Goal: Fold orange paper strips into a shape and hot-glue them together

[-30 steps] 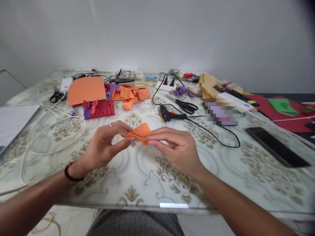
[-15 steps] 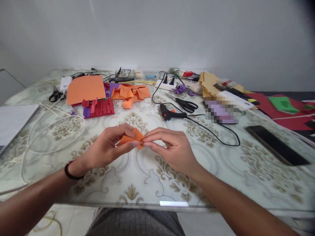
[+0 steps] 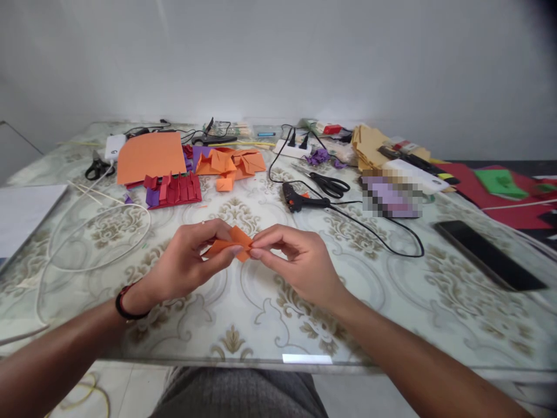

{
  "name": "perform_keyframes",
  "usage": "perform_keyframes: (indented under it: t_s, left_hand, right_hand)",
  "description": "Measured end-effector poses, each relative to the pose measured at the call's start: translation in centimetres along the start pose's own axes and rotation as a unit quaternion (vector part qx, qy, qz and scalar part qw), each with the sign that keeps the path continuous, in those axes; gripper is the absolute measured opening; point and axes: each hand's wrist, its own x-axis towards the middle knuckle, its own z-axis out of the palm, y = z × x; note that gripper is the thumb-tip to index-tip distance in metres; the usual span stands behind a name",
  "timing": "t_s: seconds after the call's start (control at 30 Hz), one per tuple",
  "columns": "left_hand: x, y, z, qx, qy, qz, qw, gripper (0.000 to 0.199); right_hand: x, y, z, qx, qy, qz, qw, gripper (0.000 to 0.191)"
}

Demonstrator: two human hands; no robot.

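A small folded piece of orange paper [image 3: 238,239] is held between my two hands, above the middle of the patterned table [image 3: 243,313]. My left hand [image 3: 189,258] is closed on the left part of the paper, thumb in front and fingers behind. The fingertips of my right hand [image 3: 300,258] pinch its right corner. Beyond them lie folded orange pieces [image 3: 224,162], a row of folded red paper [image 3: 180,188] and a flat orange sheet [image 3: 151,158].
Right of centre are a glue gun [image 3: 304,200] with a looping black cord, black-handled scissors [image 3: 331,184] and a power strip [image 3: 292,149]. A phone [image 3: 489,255] lies at the right. A white cable [image 3: 148,223] curls on the left.
Both hands still hold the orange paper, with only a very slight shift of the fingers and paper. The rest of the table looks the same.
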Motion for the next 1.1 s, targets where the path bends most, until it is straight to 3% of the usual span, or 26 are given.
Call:
perform_keyframes:
  t_s: [0.13,0.3,0.53,0.93,1.1]
  left_hand:
    - [0.1,0.1,-0.1,0.025,-0.034,0.002,0.999,0.010]
    - [0.1,0.2,-0.2,0.041,-0.009,0.007,0.999,0.015]
    - [0.0,0.3,0.0,0.068,0.013,0.037,0.997,0.011]
    - [-0.1,0.6,0.4,0.071,0.032,0.049,0.996,0.011]
    - [-0.1,0.5,0.4,0.049,0.026,0.023,0.998,0.011]
  right_hand:
    - [-0.2,0.0,0.2,-0.017,-0.006,-0.004,1.000,0.005]
    - [-0.2,0.1,0.4,0.033,0.010,0.024,0.999,0.016]
    - [0.1,-0.4,0.4,-0.027,0.003,0.045,0.999,0.009]
    - [0.0,-0.8,0.4,0.025,-0.005,0.074,0.997,0.012]
    - [-0.1,-1.0,0.4,0.034,-0.008,0.069,0.997,0.013]
